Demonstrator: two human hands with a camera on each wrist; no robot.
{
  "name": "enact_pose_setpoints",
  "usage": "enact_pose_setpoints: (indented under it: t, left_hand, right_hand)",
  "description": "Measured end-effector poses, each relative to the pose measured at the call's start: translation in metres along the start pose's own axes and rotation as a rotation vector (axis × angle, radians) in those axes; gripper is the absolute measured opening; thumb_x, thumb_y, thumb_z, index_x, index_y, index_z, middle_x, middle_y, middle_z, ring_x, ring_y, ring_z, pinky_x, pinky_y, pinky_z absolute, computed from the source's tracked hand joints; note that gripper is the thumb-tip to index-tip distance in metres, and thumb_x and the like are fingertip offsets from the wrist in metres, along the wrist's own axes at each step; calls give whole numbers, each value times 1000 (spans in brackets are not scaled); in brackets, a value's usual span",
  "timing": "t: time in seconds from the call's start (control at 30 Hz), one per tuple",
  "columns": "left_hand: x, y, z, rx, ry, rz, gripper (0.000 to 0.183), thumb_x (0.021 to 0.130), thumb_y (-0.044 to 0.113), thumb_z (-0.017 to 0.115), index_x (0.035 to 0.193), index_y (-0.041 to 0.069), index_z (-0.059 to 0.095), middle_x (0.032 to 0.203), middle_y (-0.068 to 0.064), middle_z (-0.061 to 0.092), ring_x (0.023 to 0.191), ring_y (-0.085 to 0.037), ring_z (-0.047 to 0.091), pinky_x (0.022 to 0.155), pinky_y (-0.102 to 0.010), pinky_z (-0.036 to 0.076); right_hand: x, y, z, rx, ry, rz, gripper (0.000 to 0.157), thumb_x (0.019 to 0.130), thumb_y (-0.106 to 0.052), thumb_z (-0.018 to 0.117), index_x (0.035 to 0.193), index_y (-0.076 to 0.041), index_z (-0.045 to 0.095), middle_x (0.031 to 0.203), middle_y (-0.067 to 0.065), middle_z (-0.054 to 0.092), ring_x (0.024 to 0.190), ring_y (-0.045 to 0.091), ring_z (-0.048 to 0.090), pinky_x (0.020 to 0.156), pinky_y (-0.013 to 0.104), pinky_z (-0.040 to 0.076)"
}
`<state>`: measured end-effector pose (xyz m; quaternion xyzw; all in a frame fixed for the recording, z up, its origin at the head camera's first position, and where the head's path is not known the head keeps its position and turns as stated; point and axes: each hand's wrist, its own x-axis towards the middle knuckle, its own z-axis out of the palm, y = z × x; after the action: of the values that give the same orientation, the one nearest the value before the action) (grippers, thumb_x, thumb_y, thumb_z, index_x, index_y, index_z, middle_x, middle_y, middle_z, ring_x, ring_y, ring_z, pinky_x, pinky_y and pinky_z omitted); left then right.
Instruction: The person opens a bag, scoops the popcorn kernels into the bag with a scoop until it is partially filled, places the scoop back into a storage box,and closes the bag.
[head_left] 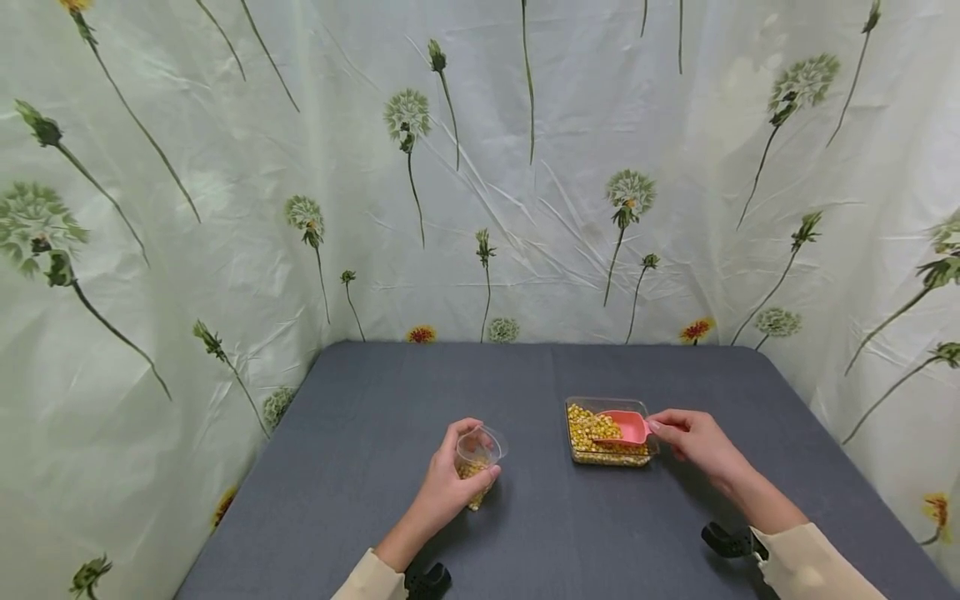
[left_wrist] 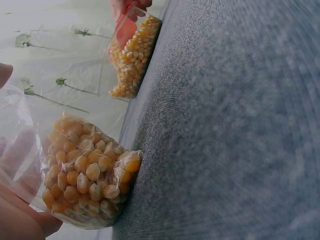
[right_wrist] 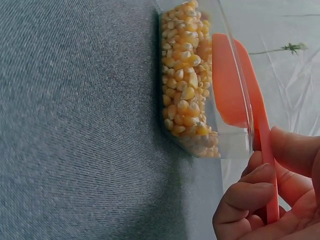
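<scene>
My left hand [head_left: 444, 487] grips a clear plastic bag [head_left: 476, 482], thumb on the near side and fingers around the far side. Its round mouth faces up, and corn kernels [left_wrist: 87, 172] fill the lower part. In the left wrist view the bag's bottom is right at the table. My right hand [head_left: 699, 443] pinches the handle of a pink scoop [head_left: 630, 426]. The scoop's bowl is inside a clear rectangular container [head_left: 648, 407], over more yellow corn kernels [right_wrist: 182, 85]. In the right wrist view, fingers curl round the handle just outside the container wall.
A dark grey cloth covers the table [head_left: 450, 383]. The container stands on it to the right of the bag. Behind the table hangs a pale curtain [head_left: 540, 208] with printed dandelions. Black straps [head_left: 731, 542] sit at both wrists, by cream sleeves [head_left: 806, 562].
</scene>
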<state>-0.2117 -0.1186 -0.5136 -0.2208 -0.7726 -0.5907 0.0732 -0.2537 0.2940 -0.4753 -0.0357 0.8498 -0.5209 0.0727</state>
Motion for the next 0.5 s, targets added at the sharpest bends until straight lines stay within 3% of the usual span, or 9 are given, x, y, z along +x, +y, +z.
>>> enact_pose_setpoints:
  t: [0.23,0.5]
  left_hand:
    - [-1,2,0,-12,-9,-23,62,90,23,79,140,15,43,115,3,61,114,-19,58,86,-33,48]
    - [0,3,-1,18,-2,-15,63,89,27,80,140,15,44,115,4,61,113,-16,58,90,-39,46]
  right_hand:
    - [-5,2,3,55,43,27,36,101,-22,64,121,7,66,83,6,57,63,15,48,57,31,43]
    - [-11,0,3,95,61,70,40,102,-23,62,124,10,63,81,5,59,65,15,53,60,31,48]
